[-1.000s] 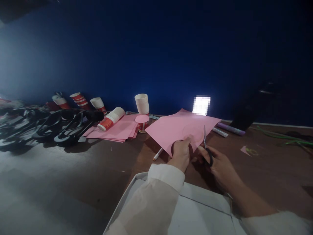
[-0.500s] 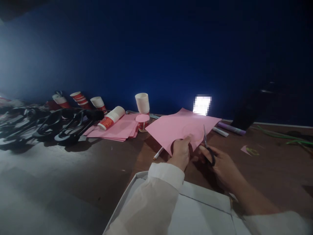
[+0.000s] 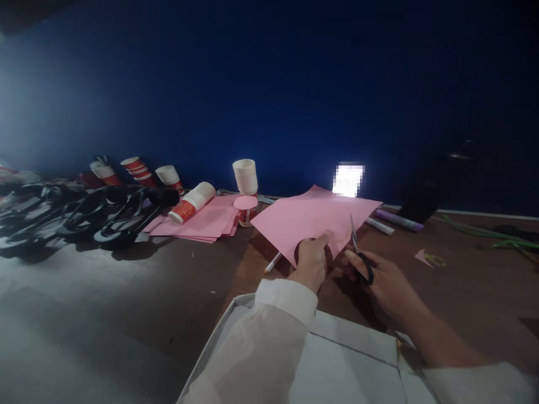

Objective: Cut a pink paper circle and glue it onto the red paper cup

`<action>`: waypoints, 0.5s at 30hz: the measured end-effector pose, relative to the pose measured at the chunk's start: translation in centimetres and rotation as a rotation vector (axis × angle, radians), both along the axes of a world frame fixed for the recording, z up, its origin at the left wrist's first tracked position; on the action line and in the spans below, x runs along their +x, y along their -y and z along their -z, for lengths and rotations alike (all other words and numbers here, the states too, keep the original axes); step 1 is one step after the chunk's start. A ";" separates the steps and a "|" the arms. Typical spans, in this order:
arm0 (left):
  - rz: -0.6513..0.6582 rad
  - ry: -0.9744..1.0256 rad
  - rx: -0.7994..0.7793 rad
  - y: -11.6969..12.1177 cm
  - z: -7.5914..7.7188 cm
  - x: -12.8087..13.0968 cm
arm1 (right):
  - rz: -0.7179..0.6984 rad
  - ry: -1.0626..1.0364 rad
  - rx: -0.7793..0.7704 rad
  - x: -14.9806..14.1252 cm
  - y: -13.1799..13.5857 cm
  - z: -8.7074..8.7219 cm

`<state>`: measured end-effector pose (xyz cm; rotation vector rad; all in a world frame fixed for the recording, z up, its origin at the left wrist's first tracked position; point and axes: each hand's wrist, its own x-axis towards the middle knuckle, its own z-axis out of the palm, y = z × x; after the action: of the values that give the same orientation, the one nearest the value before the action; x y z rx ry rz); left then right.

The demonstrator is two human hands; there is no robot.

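A sheet of pink paper is held up over the brown table by my left hand, which pinches its near edge with the thumb on top. A faint round outline shows on the paper by the thumb. My right hand is closed around the black handles of a pair of scissors. The blades point away from me and lie against the paper's right edge, near the outline. Some of my left fingers are hidden under the sheet.
More pink sheets lie to the left beneath a tipped paper cup. Upright cups carry a pink disc. Black strappy items fill the far left; a purple roll and paper scrap lie right. A white box is nearest me.
My right hand and the scissors have shifted very slightly to the right. The paper's right corner sits a touch farther right, while my left hand keeps its place.
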<state>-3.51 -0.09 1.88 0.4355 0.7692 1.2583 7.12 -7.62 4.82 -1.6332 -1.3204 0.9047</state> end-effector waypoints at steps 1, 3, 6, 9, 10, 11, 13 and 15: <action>0.002 -0.003 0.002 0.0 0.1 0.0 | -0.006 -0.021 -0.009 -0.1 0.0 -0.1; 0.008 -0.008 0.002 0.0 0.2 0.0 | -0.001 -0.070 -0.022 -0.2 0.1 -0.2; 0.004 -0.019 -0.009 -0.1 0.3 0.0 | 0.005 -0.089 -0.025 -0.4 0.3 -0.4; 0.003 -0.029 -0.015 -0.1 0.3 0.0 | -0.006 -0.067 -0.028 -0.3 0.3 -0.5; 0.004 -0.030 -0.018 -0.1 0.3 0.0 | -0.015 -0.065 -0.035 -0.2 0.2 -0.4; 0.006 -0.029 -0.020 -0.1 0.3 0.0 | -0.022 -0.065 -0.041 -0.1 0.2 -0.4; 0.008 -0.027 -0.024 -0.1 0.3 0.0 | -0.034 -0.061 -0.046 0.0 0.1 -0.4; 0.011 -0.023 -0.022 -0.1 0.2 0.0 | -0.030 -0.058 -0.041 0.1 0.1 -0.3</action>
<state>-3.54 -0.01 1.64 0.4360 0.7982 1.2348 7.18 -7.73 5.13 -1.6107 -1.2971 0.9956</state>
